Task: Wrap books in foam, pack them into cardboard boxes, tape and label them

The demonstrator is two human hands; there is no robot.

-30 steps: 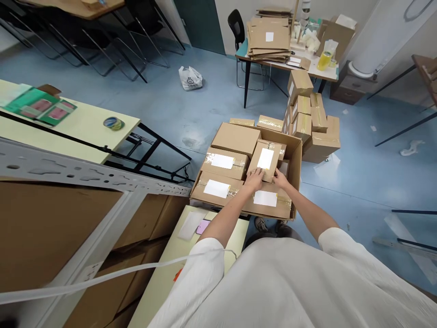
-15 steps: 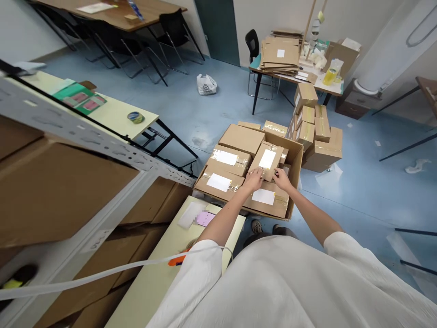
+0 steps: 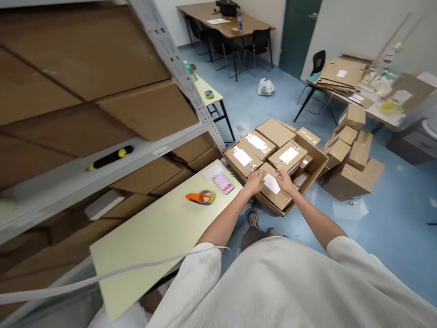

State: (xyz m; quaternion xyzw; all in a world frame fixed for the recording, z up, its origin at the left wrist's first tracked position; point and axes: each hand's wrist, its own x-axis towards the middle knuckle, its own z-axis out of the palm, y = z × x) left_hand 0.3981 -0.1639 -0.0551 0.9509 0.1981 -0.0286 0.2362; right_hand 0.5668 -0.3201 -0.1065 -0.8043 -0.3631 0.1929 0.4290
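At your left, a loaded shelf [image 3: 150, 148] stands beside the pale tabletop [image 3: 146, 228], while the big open carton [image 3: 316, 173] ahead holds several boxes. Your left hand [image 3: 254, 183] and right hand [image 3: 284, 181], fingers loosely bent and grasping nothing, are at the top of the nearest box [image 3: 279, 198], either side of its white label [image 3: 272, 183].

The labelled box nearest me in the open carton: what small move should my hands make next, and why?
I'd probably press the nearest box gently down with both hands. Your left hand and right hand are already at its top, either side of the white label, and it lies among other boxes inside the open carton.
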